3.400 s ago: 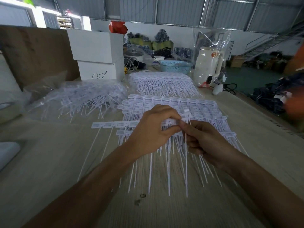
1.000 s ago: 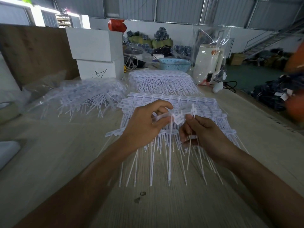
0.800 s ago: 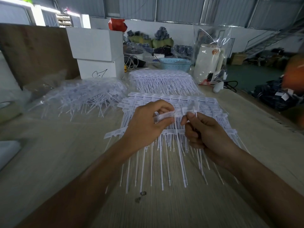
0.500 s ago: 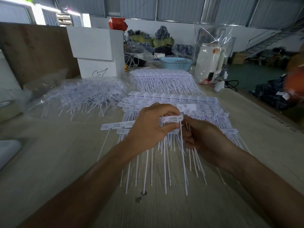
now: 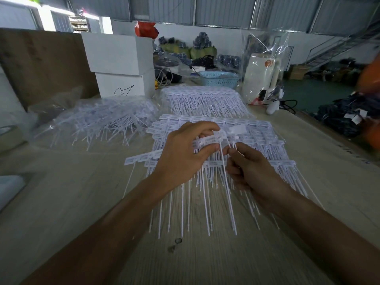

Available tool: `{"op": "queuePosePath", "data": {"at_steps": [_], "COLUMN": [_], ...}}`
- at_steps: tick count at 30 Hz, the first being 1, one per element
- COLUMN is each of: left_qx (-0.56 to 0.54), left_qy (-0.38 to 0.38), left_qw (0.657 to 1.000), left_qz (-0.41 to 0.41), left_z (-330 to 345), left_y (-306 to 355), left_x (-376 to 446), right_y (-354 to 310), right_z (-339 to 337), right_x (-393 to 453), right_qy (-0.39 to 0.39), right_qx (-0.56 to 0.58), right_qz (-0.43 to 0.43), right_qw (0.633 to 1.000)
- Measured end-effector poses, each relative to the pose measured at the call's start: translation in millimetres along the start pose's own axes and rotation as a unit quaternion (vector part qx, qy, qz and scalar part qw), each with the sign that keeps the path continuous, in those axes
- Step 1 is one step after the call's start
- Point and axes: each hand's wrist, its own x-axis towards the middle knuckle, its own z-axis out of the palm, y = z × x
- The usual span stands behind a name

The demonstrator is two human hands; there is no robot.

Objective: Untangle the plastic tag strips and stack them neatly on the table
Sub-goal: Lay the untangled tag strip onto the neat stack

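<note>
My left hand (image 5: 183, 155) pinches the header bar of a white plastic tag strip (image 5: 209, 139), its thin tails hanging down toward me. My right hand (image 5: 249, 167) grips a few of those tails just below the header, right next to the left thumb. Both hands hover above a flat stack of tag strips (image 5: 265, 138) lying on the wooden table (image 5: 67, 194). One strip (image 5: 139, 159) sticks out to the left of that stack. A tangled heap of strips (image 5: 98, 120) lies at the left, partly on clear plastic. A second neat stack (image 5: 201, 99) sits farther back.
Two white boxes (image 5: 121, 64) stand stacked behind the tangled heap, against a brown board (image 5: 41, 62). A blue basket (image 5: 219, 78) and a white appliance wrapped in clear plastic (image 5: 261, 73) stand at the far end. The table's right edge (image 5: 333, 140) drops to the floor.
The held strip's header has lifted and tilted up to the right. My right hand has slid up to pinch the tails close under the header. The strip sticking out left stays put.
</note>
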Motion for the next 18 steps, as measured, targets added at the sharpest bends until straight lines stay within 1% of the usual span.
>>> {"op": "queuePosePath", "data": {"at_steps": [2,5,8,12,18], "left_qx": [0.024,0.051,0.044,0.026,0.033], "left_qy": [-0.02,-0.074,-0.079,-0.054,-0.064], "left_qw": [0.999,0.996,0.996,0.998,0.997], "left_qz": [-0.007,-0.025,-0.026,-0.013,0.018], "left_z": [0.6,2.0,0.9,0.4,4.3], "left_y": [-2.8,-8.2,-9.7,-8.2,-4.8], "left_x": [0.7,0.3,-0.5,-0.3,-2.2], "right_y": [-0.4,-2.3,-4.5,-7.1,-9.5], "right_z": [-0.4,-1.4,-0.2,-0.1,3.1], "right_x": [-0.1,-0.7,-1.1,-2.4,-5.1], "right_qy": [-0.012,-0.043,-0.055,-0.04,-0.046], "right_qx": [0.036,0.08,0.099,0.078,0.003], "right_qz": [0.013,0.02,0.028,0.04,0.032], "right_qw": [0.999,0.996,0.993,0.995,0.998]}}
